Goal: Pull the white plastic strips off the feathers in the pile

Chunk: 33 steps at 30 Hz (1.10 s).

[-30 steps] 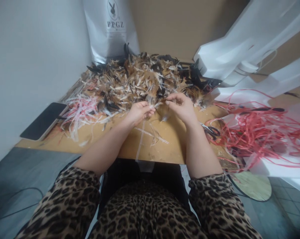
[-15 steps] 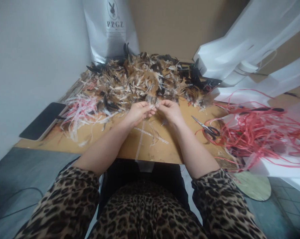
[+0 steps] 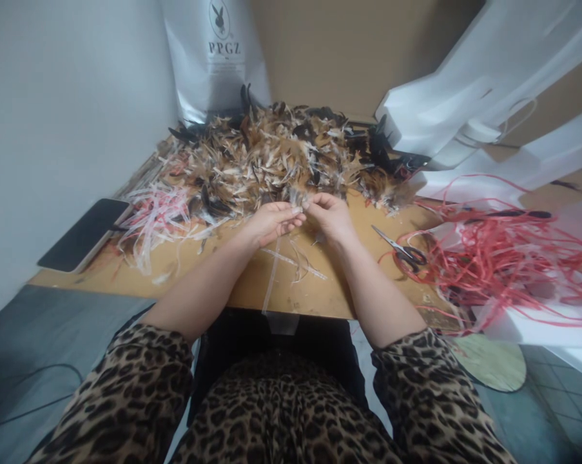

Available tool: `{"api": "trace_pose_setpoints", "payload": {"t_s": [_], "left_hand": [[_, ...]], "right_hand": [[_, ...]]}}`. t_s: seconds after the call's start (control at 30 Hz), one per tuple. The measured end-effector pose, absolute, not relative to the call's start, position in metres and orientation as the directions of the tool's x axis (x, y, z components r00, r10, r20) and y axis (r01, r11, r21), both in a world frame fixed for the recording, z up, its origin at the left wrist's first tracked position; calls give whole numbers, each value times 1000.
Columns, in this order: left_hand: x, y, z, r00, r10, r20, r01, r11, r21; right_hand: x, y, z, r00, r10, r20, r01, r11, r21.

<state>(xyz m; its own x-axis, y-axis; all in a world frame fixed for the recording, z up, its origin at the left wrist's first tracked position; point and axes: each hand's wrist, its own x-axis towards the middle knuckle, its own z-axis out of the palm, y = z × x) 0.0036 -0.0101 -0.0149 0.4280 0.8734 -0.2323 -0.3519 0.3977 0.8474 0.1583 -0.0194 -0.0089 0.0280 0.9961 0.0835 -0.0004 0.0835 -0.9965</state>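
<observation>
My left hand (image 3: 277,221) and my right hand (image 3: 330,216) meet above the table, in front of a heap of brown, white and black feathers (image 3: 271,154). Both are closed in a pinch, fingertips almost touching. Between them a small greyish-brown feather (image 3: 298,195) sticks up, its lower end hidden by the fingers. Whether it is one feather or a small bunch, I cannot tell. Under my hands, clear tape-like strips (image 3: 272,277) and a few loose feather bits lie on the wooden table (image 3: 314,298).
Scissors (image 3: 403,250) lie right of my right hand, beside a tangle of red plastic ribbon (image 3: 508,264). At the left are a phone (image 3: 84,235) and a pile of pink and white strips (image 3: 153,216). A white bag (image 3: 218,71) stands behind the feathers.
My left hand has shifted slightly to the right, and its fingers are a little straighter. My right hand stays nearly in place. The feather tip between them shows a bit more.
</observation>
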Motion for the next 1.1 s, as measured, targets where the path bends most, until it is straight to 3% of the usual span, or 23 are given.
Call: {"api": "trace_pose_setpoints", "payload": {"t_s": [0.3,0.47,0.53,0.67,0.83,1.0,1.1], "left_hand": [[6,-10,-16,412,882,-230,-336,381,861],[5,-9,-17,390,898,-203,-327,341,881],[3,-9,-18,392,899,-193,-332,334,882],[1,-8,-18,382,900,-211,-325,344,881],[1,-8,-17,388,897,-213,-327,350,878],[0,-8,-16,386,895,-226,-347,367,863],[0,-8,-16,393,890,-232,-350,378,857]], "right_hand": [[158,-19,-9,12,995,103,9,103,-995],[180,-19,1,-111,991,69,212,91,-973],[196,-19,7,-111,992,53,407,94,-909],[228,-18,16,-86,996,21,770,80,-633],[244,-18,20,-164,972,-170,841,48,-539],[239,-19,19,-266,935,-235,842,107,-529],[233,-19,15,-285,909,-304,886,128,-446]]}}
